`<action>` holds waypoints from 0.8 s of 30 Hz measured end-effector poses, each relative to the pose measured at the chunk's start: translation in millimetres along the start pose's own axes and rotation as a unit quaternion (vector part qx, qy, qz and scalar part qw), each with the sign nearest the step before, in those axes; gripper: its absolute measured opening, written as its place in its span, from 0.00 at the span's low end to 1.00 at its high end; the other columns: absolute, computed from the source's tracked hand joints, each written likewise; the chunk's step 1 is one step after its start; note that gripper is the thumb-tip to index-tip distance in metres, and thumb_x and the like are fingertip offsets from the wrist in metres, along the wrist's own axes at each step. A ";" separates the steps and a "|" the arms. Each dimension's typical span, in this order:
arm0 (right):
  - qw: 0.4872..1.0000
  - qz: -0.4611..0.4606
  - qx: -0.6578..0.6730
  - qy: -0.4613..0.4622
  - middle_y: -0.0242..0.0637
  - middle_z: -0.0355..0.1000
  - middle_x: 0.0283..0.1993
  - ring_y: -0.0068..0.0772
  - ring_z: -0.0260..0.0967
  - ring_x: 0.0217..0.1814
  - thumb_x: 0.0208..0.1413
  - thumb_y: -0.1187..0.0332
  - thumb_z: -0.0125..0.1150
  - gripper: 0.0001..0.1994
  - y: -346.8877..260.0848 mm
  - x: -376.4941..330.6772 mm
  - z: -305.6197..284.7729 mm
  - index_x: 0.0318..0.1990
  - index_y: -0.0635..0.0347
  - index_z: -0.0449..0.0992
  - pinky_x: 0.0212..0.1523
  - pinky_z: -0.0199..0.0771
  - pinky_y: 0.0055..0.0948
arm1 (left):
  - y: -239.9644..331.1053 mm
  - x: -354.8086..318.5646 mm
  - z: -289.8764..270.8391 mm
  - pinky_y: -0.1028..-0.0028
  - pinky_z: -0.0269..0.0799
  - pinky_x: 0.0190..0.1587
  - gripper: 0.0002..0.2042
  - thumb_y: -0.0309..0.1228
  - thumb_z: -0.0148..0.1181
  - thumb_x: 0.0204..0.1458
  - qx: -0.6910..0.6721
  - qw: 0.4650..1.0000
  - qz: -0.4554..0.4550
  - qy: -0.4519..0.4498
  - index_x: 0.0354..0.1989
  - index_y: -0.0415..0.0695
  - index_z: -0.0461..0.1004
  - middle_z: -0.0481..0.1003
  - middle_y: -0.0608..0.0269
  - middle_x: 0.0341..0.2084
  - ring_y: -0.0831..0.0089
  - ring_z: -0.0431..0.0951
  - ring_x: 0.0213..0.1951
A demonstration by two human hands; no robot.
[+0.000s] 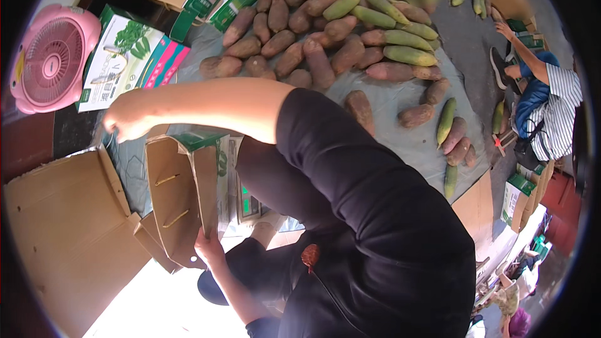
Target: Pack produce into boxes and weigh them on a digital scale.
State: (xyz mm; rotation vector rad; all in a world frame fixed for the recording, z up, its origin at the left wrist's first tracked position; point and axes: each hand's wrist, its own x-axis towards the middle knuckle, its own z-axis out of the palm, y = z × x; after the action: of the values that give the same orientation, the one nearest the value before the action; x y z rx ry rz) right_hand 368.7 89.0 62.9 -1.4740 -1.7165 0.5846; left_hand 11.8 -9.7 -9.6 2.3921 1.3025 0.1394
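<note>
My left hand (210,250) is closed on the lower edge of an open cardboard box (172,191), brown inside with yellow rope handles and green printing outside. My right arm stretches across above the box, and my right hand (128,116) is closed beyond its far upper corner. What the right fingers hold, if anything, is too small to make out. Beside the box, close to my knees, is a scale (247,203) with a lit green display, partly hidden by the box and my leg.
Reddish-brown root vegetables (319,62) and long green ones (410,55) lie piled on a grey sheet (400,91). A pink fan (56,56) stands by a printed carton (119,66) at left. A large brown carton (62,231) lies lower left. A person in stripes (557,112) sits at right.
</note>
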 end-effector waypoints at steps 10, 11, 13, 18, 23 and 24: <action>0.919 0.289 0.000 0.267 0.48 0.72 0.35 0.51 0.70 0.40 0.45 0.63 0.56 0.11 152.0 -247.9 28.9 0.35 0.58 0.73 0.39 0.70 0.43 | -5.4 11.6 -8.0 0.64 0.70 0.43 0.16 0.25 0.56 0.44 0.018 0.997 -0.043 -0.058 0.44 0.33 0.72 0.76 0.45 0.34 0.52 0.77 0.37; 0.907 0.355 -0.012 0.227 0.48 0.73 0.34 0.51 0.70 0.38 0.44 0.62 0.56 0.11 162.3 -278.8 43.8 0.34 0.56 0.74 0.38 0.70 0.44 | -15.4 10.4 -10.9 0.63 0.71 0.43 0.16 0.25 0.56 0.44 0.007 0.998 -0.024 -0.053 0.43 0.33 0.73 0.76 0.45 0.35 0.53 0.78 0.38; 0.885 0.432 -0.057 0.167 0.49 0.73 0.34 0.53 0.71 0.37 0.45 0.63 0.55 0.11 165.2 -347.5 73.2 0.34 0.57 0.74 0.38 0.69 0.47 | -19.8 9.8 -13.1 0.62 0.71 0.41 0.16 0.27 0.56 0.43 0.030 0.998 -0.026 -0.043 0.42 0.33 0.74 0.77 0.45 0.34 0.54 0.78 0.37; 0.829 0.545 -0.091 0.090 0.50 0.73 0.32 0.52 0.71 0.37 0.46 0.65 0.55 0.10 139.8 -505.6 102.6 0.31 0.61 0.77 0.38 0.70 0.44 | -7.2 17.1 -8.1 0.64 0.70 0.43 0.15 0.26 0.56 0.44 0.004 0.999 -0.021 -0.046 0.41 0.33 0.74 0.77 0.46 0.34 0.54 0.78 0.37; 0.745 0.653 0.001 0.136 0.45 0.76 0.33 0.49 0.73 0.40 0.48 0.61 0.57 0.12 108.7 -545.0 124.3 0.37 0.58 0.78 0.41 0.71 0.43 | -8.8 11.3 -7.4 0.63 0.69 0.43 0.15 0.26 0.56 0.44 0.014 0.999 -0.019 -0.035 0.42 0.33 0.73 0.77 0.46 0.34 0.55 0.78 0.37; 0.745 0.653 0.002 0.137 0.45 0.76 0.33 0.49 0.73 0.40 0.48 0.61 0.57 0.12 100.4 -543.0 128.9 0.37 0.58 0.78 0.41 0.71 0.43 | -5.2 10.0 -8.3 0.63 0.69 0.43 0.15 0.26 0.56 0.44 0.015 0.999 -0.023 -0.035 0.42 0.32 0.73 0.77 0.46 0.34 0.54 0.77 0.38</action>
State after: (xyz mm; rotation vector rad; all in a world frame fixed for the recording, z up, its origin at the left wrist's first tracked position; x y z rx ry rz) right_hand 337.4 -394.3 -232.1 -2.4806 -0.1947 0.9584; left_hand 11.0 3.6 -5.3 2.3679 1.3355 0.0235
